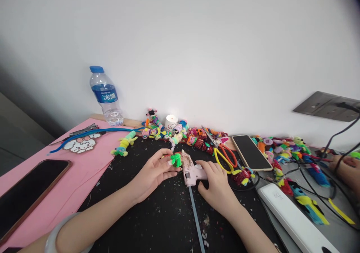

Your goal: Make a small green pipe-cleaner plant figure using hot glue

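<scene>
My left hand (153, 172) pinches a small green fuzzy pipe-cleaner piece (176, 159) and holds it against the nozzle of a pink hot-glue gun (192, 172). My right hand (215, 183) is wrapped round the gun's handle, low over a black mat (157, 215). A clear glue stick (195, 215) pokes out of the gun's back towards me. Both hands are closed.
Many colourful pipe-cleaner figures (174, 131) line the wall. Scissors (222, 151), a phone (251, 151), a white power strip (295, 219) and cables lie right; another person's hand (344, 168) is at far right. A water bottle (106, 97), pink paper (64, 185) and a second phone (28, 193) lie left.
</scene>
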A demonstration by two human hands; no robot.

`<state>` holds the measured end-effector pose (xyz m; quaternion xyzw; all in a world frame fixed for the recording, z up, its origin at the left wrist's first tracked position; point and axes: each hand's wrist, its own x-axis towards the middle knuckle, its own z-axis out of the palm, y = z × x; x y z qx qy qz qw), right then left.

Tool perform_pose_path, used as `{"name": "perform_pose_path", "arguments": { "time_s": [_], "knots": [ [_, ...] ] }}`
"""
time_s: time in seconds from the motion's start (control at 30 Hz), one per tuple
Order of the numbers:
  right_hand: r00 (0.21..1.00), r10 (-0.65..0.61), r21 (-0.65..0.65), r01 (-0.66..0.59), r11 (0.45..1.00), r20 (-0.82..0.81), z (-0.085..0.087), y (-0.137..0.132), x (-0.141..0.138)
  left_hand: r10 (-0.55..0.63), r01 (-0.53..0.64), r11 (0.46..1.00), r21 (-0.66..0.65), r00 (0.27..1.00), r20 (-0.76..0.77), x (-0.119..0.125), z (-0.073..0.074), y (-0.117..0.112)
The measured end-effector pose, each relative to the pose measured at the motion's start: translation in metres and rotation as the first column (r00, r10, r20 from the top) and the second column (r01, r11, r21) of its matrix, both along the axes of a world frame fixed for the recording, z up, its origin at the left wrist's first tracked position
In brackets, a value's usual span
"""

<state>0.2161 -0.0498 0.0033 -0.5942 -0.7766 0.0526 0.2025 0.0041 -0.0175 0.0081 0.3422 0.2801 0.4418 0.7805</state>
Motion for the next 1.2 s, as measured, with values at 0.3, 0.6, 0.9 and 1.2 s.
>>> {"name": "perform_pose_path", "arguments": {
  "time_s": [0.3,0.6,0.9,1.2],
  "knots": [
    [0.918,-0.074,-0.002,0.080,0.997,-0.391,-0.0014,0.0042,0.0085,0.035,-0.034,0.999,0.036,0.999,-0.024,-0.0013,-0.0009,0.0020],
    [0.850,0.079,-0.036,-0.115,0.993,-0.520,0.0030,-0.0008,0.0021,0.056,-0.052,0.997,0.066,0.996,-0.071,-0.0002,-0.0030,0.0006],
    [0.863,0.050,-0.096,-0.113,0.989,-0.503,0.0049,-0.0001,0.0002,0.055,-0.046,0.994,0.098,0.993,-0.101,0.0002,-0.0026,-0.0002],
    [0.863,0.042,-0.112,-0.113,0.987,-0.504,0.0045,-0.0009,0.0003,0.043,-0.029,0.991,0.127,0.993,-0.111,0.0002,-0.0035,0.0003]
  ]
}}
